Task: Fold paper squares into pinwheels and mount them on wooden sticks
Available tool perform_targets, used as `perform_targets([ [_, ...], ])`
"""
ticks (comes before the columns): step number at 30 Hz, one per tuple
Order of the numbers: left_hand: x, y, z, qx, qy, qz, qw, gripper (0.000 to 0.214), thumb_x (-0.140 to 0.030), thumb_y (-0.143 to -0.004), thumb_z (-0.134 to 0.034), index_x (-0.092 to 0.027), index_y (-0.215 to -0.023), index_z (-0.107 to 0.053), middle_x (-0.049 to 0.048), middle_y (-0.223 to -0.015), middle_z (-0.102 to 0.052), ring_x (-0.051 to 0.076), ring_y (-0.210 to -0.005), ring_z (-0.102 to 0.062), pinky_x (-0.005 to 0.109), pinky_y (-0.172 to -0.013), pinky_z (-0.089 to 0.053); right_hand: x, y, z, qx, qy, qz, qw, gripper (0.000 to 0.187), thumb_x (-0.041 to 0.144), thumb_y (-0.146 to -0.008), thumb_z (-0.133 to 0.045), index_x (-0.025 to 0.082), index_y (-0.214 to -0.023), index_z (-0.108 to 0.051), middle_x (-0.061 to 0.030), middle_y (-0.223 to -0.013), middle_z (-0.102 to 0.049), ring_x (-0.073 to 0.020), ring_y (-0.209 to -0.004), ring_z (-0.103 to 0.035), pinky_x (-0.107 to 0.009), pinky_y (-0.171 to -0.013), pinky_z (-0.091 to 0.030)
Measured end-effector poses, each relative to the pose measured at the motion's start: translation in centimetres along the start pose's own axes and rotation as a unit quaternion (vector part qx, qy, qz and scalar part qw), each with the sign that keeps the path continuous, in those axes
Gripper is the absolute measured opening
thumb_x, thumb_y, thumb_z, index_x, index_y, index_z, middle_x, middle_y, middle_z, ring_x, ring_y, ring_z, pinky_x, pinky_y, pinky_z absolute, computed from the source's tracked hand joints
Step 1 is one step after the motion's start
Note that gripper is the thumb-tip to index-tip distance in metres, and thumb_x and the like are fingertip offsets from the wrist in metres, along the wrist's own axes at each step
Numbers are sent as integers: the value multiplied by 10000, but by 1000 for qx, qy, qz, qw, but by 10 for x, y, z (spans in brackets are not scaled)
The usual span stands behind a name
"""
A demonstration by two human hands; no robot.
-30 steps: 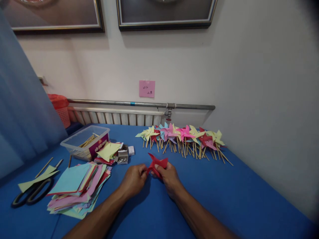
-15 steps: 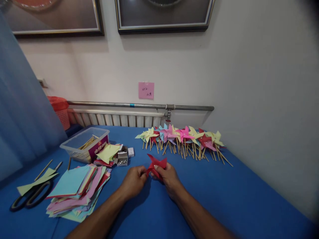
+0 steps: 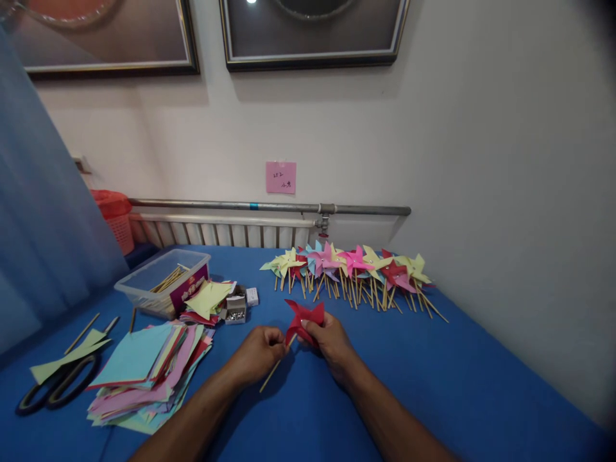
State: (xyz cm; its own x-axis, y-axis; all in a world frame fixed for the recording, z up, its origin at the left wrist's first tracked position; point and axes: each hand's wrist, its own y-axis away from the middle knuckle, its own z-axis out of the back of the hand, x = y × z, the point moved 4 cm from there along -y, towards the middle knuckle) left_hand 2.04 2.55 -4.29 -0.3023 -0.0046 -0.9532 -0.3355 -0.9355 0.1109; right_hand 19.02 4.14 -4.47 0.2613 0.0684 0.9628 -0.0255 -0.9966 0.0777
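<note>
A blue surface (image 3: 433, 385) carries a spread of pinwheels (image 3: 355, 258) at the back and, on the left, a plastic box (image 3: 191, 286) of sticks, small cartons (image 3: 235, 317), stacked coloured paper (image 3: 132, 353), a loose stick (image 3: 81, 333) and scissors (image 3: 52, 402).

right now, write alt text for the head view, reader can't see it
A person's right hand holds a red paper pinwheel, the left hand at its edge, a thin wooden stick slanting below. Behind, multicoloured paper pinwheels lie on a blue table; a stack of coloured paper sheets sits at left.
</note>
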Motion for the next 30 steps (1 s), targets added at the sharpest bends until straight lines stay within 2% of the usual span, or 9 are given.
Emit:
perform_targets([
  [5, 2, -1, -2, 7, 15, -1, 1000, 396, -515, -703, -717, -214, -625, -472, -88, -536, -380, 79, -526, -295, 265, -535, -200, 6, 3, 0, 20, -2, -1, 1000, 378, 395, -628, -926, 169, -846, -716, -3, -709, -750, -169, -582, -685, -282, -592, -573],
  [11, -3, -1, -1, -19, 76, 6, 997, 467, -578, -655, -772, -220, -604, -477, -85, -511, -402, 72, -484, -297, 258, -507, -211, 10, 6, 1, 38, -29, 2, 999, 492, 621, -715, -866, 190, -894, -710, -15, -774, -758, -175, -669, -720, -293, -659, -581],
  [15, -8, -1, 3, -54, 112, 7, 992, 464, -578, -609, -794, -217, -585, -503, -76, -485, -442, 71, -452, -325, 250, -494, -232, 6, 4, 5, -15, -60, 17, 998, 606, 752, -717, -798, 187, -920, -719, -54, -850, -773, -196, -746, -732, -293, -671, -571],
  [19, -12, -1, 9, -100, 123, 9, 987, 445, -565, -615, -777, -223, -568, -497, -68, -451, -464, 79, -432, -352, 243, -477, -242, -9, 4, 8, -80, -103, 14, 991, 623, 762, -683, -805, 204, -945, -716, -52, -848, -761, -216, -758, -738, -312, -668, -575],
  [21, -13, 0, 12, -117, 132, 5, 984, 446, -572, -628, -771, -227, -577, -493, -62, -455, -487, 85, -432, -378, 241, -475, -258, -20, 5, 4, -63, -84, 1, 994, 582, 708, -651, -852, 201, -899, -711, -61, -846, -767, -213, -751, -734, -313, -679, -569],
  [24, -13, 1, 13, -128, 150, 9, 980, 463, -595, -614, -788, -227, -597, -508, -61, -457, -503, 93, -426, -408, 241, -470, -284, -34, 6, -9, 10, -40, 1, 999, 530, 626, -646, -890, 193, -907, -734, -82, -917, -788, -217, -810, -742, -319, -738, -562],
  [26, -14, 1, 11, -124, 159, 14, 979, 470, -600, -601, -810, -218, -612, -537, -57, -459, -512, 93, -425, -417, 236, -467, -287, -42, 3, -17, 43, -24, 8, 999, 533, 634, -661, -873, 188, -926, -754, -89, -931, -791, -232, -836, -745, -338, -764, -559],
  [30, -17, 2, 3, -110, 170, 11, 979, 486, -592, -589, -849, -193, -615, -571, -48, -460, -524, 83, -424, -414, 223, -463, -263, -55, -7, -20, 26, -33, 27, 999, 587, 678, -593, -881, 191, -900, -767, -77, -873, -788, -249, -812, -729, -375, -772, -570],
])
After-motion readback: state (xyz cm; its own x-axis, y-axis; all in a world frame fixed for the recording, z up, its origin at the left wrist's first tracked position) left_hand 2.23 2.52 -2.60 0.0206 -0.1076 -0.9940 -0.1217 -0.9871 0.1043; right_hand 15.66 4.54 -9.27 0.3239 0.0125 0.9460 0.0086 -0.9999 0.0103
